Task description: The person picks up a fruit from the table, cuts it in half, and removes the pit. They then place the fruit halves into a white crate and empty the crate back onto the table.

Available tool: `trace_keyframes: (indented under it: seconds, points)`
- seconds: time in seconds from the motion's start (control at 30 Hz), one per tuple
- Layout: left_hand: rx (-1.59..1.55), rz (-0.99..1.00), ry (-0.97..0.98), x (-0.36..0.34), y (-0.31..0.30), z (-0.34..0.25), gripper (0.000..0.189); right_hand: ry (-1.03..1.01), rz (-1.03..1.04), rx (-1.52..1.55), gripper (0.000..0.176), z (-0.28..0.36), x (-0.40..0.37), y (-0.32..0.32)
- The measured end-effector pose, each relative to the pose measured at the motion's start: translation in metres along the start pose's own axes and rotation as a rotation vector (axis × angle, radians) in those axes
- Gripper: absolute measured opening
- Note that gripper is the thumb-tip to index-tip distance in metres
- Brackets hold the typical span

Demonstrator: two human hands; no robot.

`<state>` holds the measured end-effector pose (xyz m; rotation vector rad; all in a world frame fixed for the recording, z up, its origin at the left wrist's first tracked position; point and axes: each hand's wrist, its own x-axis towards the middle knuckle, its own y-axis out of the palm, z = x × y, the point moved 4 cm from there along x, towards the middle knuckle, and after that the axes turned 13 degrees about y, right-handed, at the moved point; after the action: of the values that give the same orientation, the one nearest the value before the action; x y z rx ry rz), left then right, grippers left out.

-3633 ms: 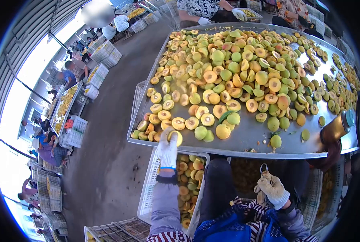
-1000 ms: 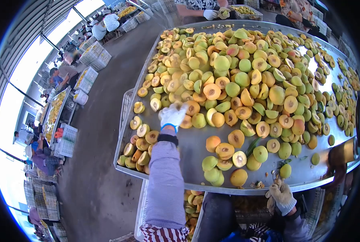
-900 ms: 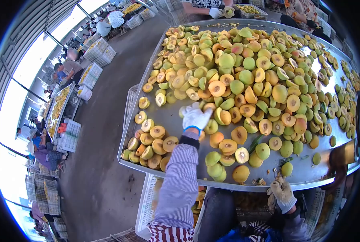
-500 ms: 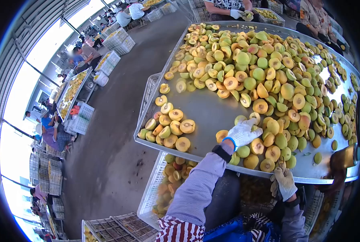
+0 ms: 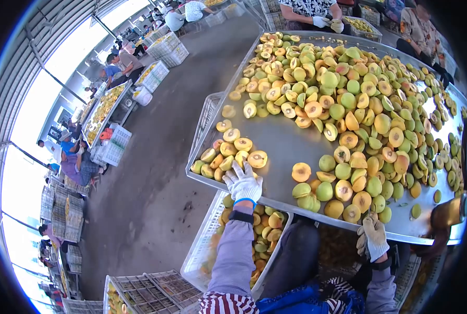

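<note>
My left hand (image 5: 243, 183), in a white glove with a blue cuff edge, lies with fingers spread on a small group of halved peaches (image 5: 228, 152) at the metal table's left corner. The fruit is yellow-green, with some cut faces and stone hollows showing. At the near edge, my right hand (image 5: 372, 238), in a soiled light glove, has its fingers curled beside another cluster of peach halves (image 5: 343, 189); whatever is inside the fingers is hidden. A big heap of peach halves (image 5: 348, 94) covers the back and right of the metal table (image 5: 283, 141).
Below the table's near edge stands a white crate (image 5: 195, 261) of fruit, with another crate (image 5: 155, 290) at its left. A co-worker's gloved hands (image 5: 329, 23) are across the table. More tables (image 5: 105, 112), crates and people line the left side.
My left hand has moved left from the near cluster to the fruit at the table's left corner. My right hand stays by the near edge. The view has shifted slightly.
</note>
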<state>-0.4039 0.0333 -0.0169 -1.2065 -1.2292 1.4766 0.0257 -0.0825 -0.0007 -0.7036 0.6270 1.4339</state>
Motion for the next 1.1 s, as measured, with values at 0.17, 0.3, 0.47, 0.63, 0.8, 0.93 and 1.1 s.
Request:
trace_keyframes:
  seconds: [0.17,0.3,0.47,0.63,0.8,0.93,1.1]
  points:
    - [-0.064,-0.099,0.117,0.025,0.01,0.016,0.076,-0.024,0.051,0.036,0.03,-0.002,0.002,0.002]
    - [-0.113,-0.059,0.138,-0.005,-0.025,-0.012,0.071,-0.005,0.078,0.008,0.031,0.006,-0.01,0.001]
    - [-0.398,-0.235,0.475,-0.021,-0.052,-0.092,0.058,-0.103,0.076,0.052,0.031,-0.001,-0.003,0.002]
    - [-0.42,0.069,0.313,0.022,-0.019,-0.142,0.064,-0.12,0.083,0.001,0.028,0.004,-0.01,0.001]
    - [-0.57,0.117,0.35,0.012,-0.039,-0.156,0.06,-0.087,0.098,-0.021,0.031,0.007,-0.02,-0.001]
    - [-1.205,-0.049,0.24,-0.021,-0.064,-0.15,0.056,-0.224,0.106,-0.042,0.03,0.001,-0.013,-0.002]
    - [-1.628,0.01,0.393,-0.108,-0.117,-0.151,0.05,-0.205,0.173,0.041,0.027,0.0,-0.013,0.003]
